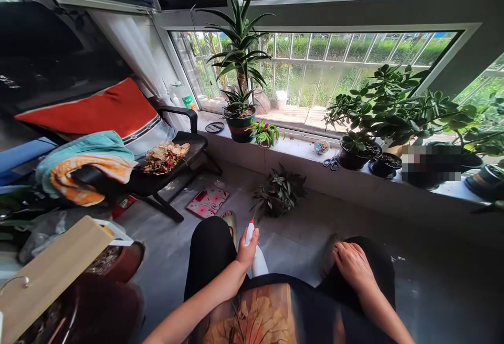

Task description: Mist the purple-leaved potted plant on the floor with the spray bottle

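My left hand [247, 249] is wrapped round a white spray bottle [258, 264] with a red nozzle tip, held upright between my knees. Its nozzle points toward a small leafy plant [279, 193] lying on the floor below the sill. My right hand [353, 263] rests flat on my right knee, fingers stretched out and holding nothing. I am seated, with black trousers covering both legs.
A window sill [299, 149] carries a tall aloe in a dark pot [240, 125], a small green plant [264, 133], scissors [332, 163], a little dish [322, 147] and jade plants [378, 107]. A black chair [173, 160] with dried leaves stands left, a patterned scale [208, 201] lying by it.
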